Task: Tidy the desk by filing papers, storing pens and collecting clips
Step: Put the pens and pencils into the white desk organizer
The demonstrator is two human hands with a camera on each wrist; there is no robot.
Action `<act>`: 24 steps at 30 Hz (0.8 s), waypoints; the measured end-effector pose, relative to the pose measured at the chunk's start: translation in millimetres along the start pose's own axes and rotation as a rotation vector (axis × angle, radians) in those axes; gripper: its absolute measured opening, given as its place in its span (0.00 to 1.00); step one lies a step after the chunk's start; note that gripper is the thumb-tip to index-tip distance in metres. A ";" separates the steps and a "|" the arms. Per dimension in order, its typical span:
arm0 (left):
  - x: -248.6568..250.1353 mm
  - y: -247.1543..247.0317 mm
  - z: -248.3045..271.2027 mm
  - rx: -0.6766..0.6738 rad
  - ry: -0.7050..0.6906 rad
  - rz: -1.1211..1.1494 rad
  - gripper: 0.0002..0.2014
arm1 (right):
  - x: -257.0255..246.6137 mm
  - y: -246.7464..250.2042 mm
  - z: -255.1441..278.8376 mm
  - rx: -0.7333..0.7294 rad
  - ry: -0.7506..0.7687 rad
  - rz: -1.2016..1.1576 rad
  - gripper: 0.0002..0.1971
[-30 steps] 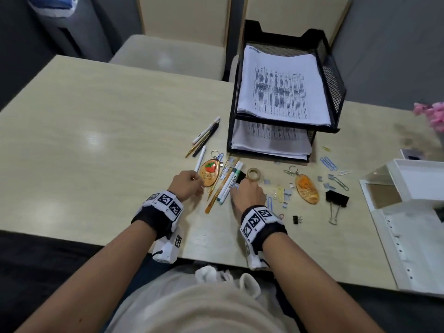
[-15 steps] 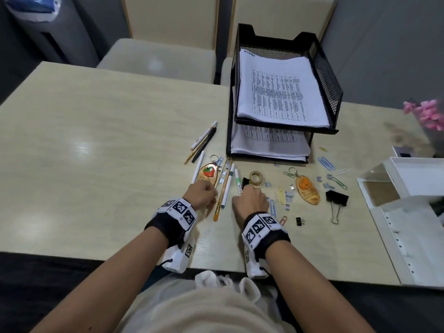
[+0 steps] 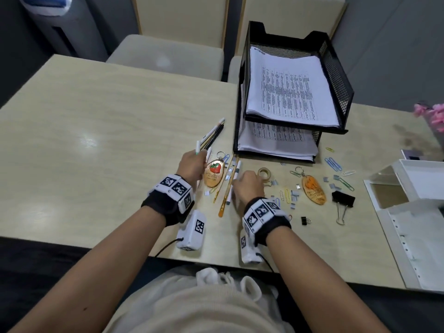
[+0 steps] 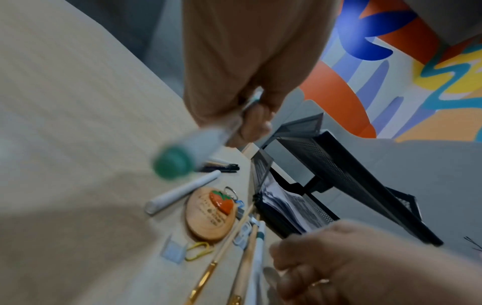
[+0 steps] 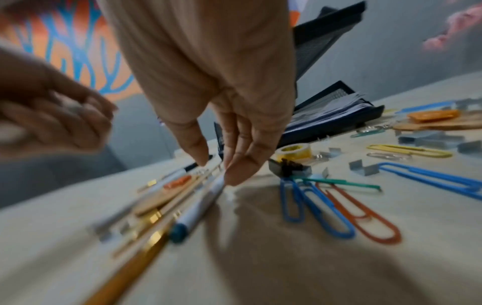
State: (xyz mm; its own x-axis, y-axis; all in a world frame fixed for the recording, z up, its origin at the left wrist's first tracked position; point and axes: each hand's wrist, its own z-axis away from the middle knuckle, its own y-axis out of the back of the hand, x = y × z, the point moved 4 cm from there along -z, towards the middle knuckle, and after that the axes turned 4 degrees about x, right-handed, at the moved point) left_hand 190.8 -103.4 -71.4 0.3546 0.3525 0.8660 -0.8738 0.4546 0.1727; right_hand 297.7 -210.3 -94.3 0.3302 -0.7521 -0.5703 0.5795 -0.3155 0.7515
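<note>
My left hand, just left of frame centre in the head view, is curled round a white pen with a green cap — lifted off the desk. My right hand, at centre, has thumb and fingertips pinching a white pen with a teal cap lying among the pencils; papers sit in the black tray, upper right.

Pale wood-grain desk in a grey-walled room.
2 cream upholstered chairs stand pushed in at the desk's far edge, their tall backs edged in light wood. A grey wall rises at the right, and a colourful mural of orange, blue and yellow shapes shows in the left wrist view. Overhead light glares softly on the desktop.
</note>
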 end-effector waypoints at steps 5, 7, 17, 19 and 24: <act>-20.4 12.4 -0.4 -0.030 0.097 0.025 0.14 | 11.6 -2.2 5.0 0.001 -0.014 0.198 0.11; -26.0 6.6 1.7 -0.099 0.154 0.117 0.11 | 24.1 5.1 8.1 0.016 -0.066 0.177 0.10; -16.6 -37.0 12.2 -0.350 0.226 0.319 0.12 | -5.4 14.6 22.8 -0.079 0.168 -0.376 0.09; -11.7 -26.7 6.1 -0.225 0.163 0.343 0.11 | -4.8 8.5 9.7 -0.016 0.115 -0.253 0.16; -11.2 -2.1 -6.7 -0.054 0.026 0.192 0.08 | -3.4 -11.3 6.5 -0.065 0.041 0.220 0.12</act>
State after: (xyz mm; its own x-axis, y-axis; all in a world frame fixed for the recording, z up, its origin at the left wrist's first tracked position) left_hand 190.9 -102.8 -84.6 0.1919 0.4576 0.8682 -0.9075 0.4195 -0.0205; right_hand 285.2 -207.9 -98.7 0.4833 -0.7740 -0.4091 0.5362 -0.1077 0.8372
